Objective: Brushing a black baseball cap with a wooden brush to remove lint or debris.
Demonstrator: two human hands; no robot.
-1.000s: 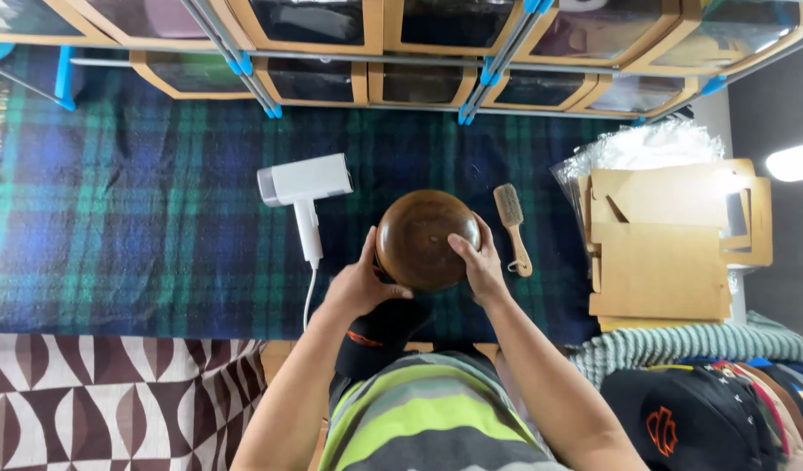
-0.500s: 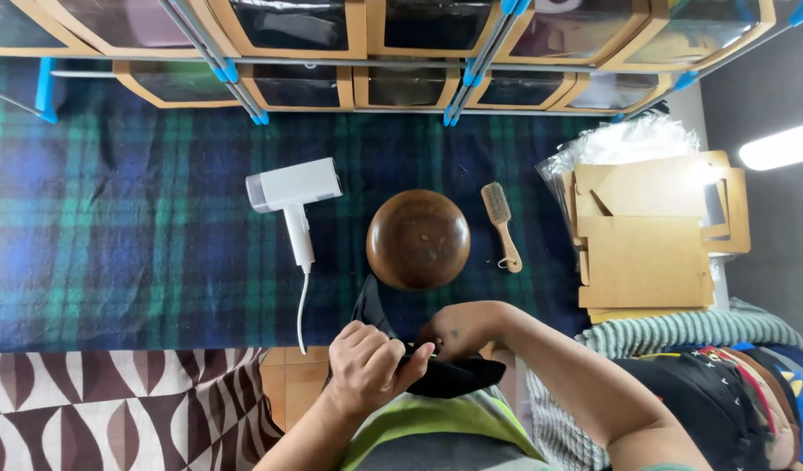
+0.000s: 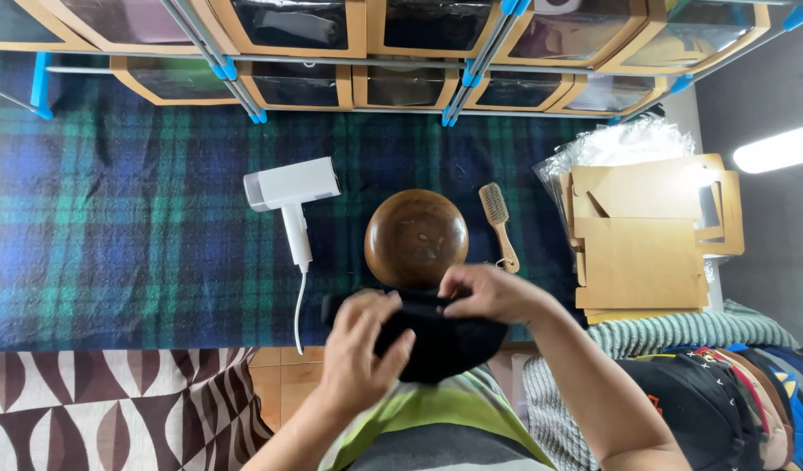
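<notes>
Both my hands hold a black cap (image 3: 436,342) just in front of my chest, near the edge of the plaid blanket (image 3: 140,218). My left hand (image 3: 362,349) grips its left side and underside. My right hand (image 3: 489,292) pinches its upper rim. Right behind the cap a round brown wooden dome (image 3: 416,237) rests upside down on the blanket. A small wooden brush (image 3: 497,222) lies to the right of the dome. A white hair dryer (image 3: 290,196) with its cord lies to the left.
Wooden-framed boxes with clear fronts (image 3: 401,44) line the far edge. Flat cardboard pieces (image 3: 646,235) and a plastic bag (image 3: 619,144) sit at the right. A pile of caps (image 3: 733,392) lies at the lower right, a patterned cloth (image 3: 105,410) at the lower left.
A second ago both hands were on the wooden dome. They let go of it, drew back and took up the black cap, which is now raised toward the dome.
</notes>
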